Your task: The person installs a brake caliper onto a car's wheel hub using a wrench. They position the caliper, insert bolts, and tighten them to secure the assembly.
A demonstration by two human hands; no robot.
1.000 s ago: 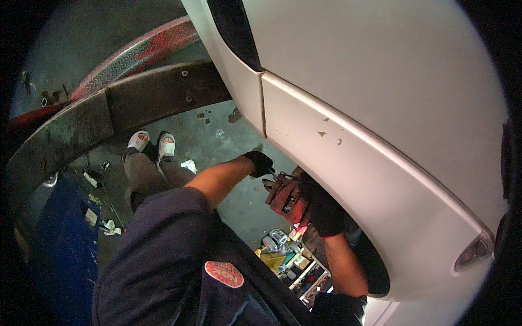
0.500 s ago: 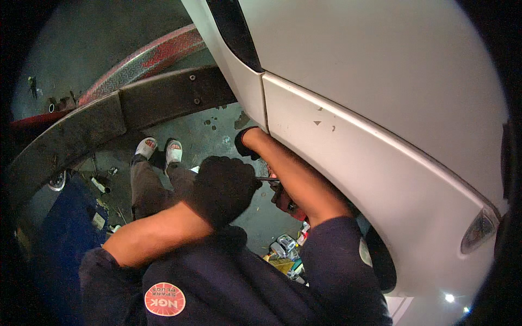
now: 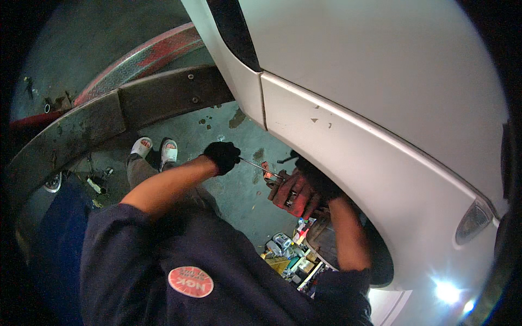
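My left hand (image 3: 222,157), in a black glove, is closed around one end of a thin metal rod-like tool (image 3: 255,164). The tool's far end meets a red brake caliper (image 3: 293,193) in the wheel opening of a white car (image 3: 326,125). Beside the caliper, against its upper right side, is my right hand (image 3: 322,179), also in a black glove. Shadow and the fender edge hide most of its fingers. A short dark bar (image 3: 286,160) sticks out to the left near that hand; what it belongs to is unclear.
A dark beam (image 3: 168,95) and a red-and-grey tread-plate ramp (image 3: 144,60) curve across the upper left. My feet (image 3: 155,150) stand on the floor in white sandals. Several tools and boxes (image 3: 293,261) lie below the caliper. Loose parts (image 3: 98,182) lie at left.
My left hand has moved up and away, showing more of the tool. My right hand has moved from the fender's lower edge down and right to the caliper, which is now in plainer view.
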